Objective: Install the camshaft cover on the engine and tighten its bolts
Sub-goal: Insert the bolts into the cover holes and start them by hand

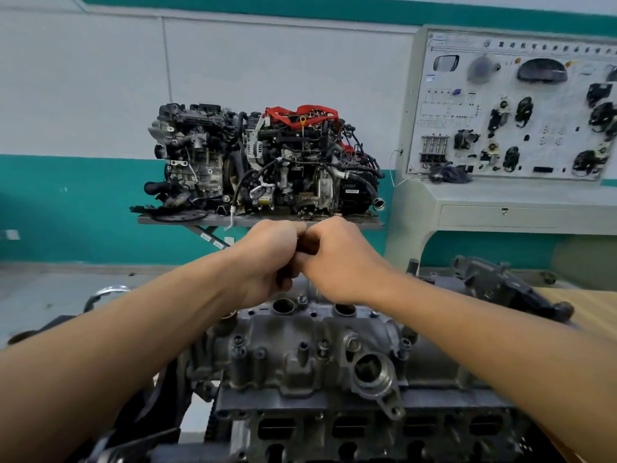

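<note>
The grey metal camshaft cover lies on top of the engine right in front of me, with several bolts standing in its holes, one of them just below my hands. My left hand and my right hand are both closed into fists, pressed together above the far edge of the cover. A dark tool handle shows in the gap between them; its lower end is hidden by my fingers.
A dark cast engine part lies on the wooden bench at the right. Beyond, two complete engines stand on a lift table. A training board with car electrical parts stands at the back right.
</note>
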`<state>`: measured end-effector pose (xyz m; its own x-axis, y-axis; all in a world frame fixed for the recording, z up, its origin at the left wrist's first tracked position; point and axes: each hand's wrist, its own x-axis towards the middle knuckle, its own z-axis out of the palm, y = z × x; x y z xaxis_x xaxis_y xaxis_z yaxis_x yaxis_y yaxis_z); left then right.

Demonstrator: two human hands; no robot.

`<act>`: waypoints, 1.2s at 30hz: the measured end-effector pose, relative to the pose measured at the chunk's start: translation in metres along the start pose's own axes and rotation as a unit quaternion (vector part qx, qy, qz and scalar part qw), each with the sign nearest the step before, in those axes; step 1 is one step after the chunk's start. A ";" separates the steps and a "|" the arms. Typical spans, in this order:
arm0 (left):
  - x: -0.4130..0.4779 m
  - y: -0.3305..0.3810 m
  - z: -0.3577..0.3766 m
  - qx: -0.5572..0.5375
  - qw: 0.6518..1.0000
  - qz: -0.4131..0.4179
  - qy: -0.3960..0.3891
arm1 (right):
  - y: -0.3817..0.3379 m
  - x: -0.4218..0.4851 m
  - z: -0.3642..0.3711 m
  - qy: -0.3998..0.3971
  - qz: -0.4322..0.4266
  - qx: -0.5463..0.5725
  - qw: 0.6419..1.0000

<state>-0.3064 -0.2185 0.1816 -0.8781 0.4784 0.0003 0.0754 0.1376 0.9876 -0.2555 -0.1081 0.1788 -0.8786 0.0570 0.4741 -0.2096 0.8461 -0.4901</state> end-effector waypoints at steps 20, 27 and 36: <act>0.013 0.003 -0.004 -0.115 0.992 -0.050 0.024 | 0.002 0.005 0.021 -0.020 -0.055 0.034 0.998; 0.015 0.002 -0.012 -0.128 0.991 -0.007 0.031 | 0.012 0.002 0.020 0.063 -0.102 0.040 0.992; 0.008 -0.011 -0.069 0.398 0.906 0.130 -0.060 | 0.042 -0.009 0.011 -0.016 -0.085 -0.026 0.996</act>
<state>-0.3469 -0.2761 0.1814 -0.7282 0.6681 0.1527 0.6305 0.5658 0.5314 -0.2613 -0.0784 0.1459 -0.8450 -0.1059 0.5241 -0.3352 0.8687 -0.3648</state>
